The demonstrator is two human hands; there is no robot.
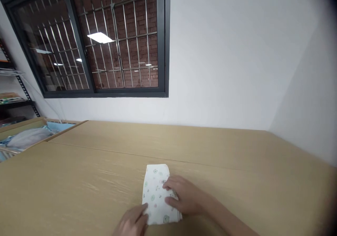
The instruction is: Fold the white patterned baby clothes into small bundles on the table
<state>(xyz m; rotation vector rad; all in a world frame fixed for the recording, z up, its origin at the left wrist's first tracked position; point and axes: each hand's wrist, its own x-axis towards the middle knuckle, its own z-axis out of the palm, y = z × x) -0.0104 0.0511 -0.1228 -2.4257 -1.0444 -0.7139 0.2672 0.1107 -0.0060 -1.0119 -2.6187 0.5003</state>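
Note:
A small folded white cloth (pixel 155 190) with a faint printed pattern lies on the light wooden table (pixel 79 180), near the front edge. My right hand (pixel 181 195) rests on top of its right side, fingers curled and pressing down on the fabric. My left hand (pixel 133 222) is at the cloth's near left corner, fingers touching its edge, partly cut off by the bottom of the view.
A wooden box (pixel 31 136) with pale blue and white fabric inside stands at the far left of the table. Behind it is a dark shelf rack (pixel 15 88). A barred window (pixel 105 39) and a white wall (pixel 237 71) face me.

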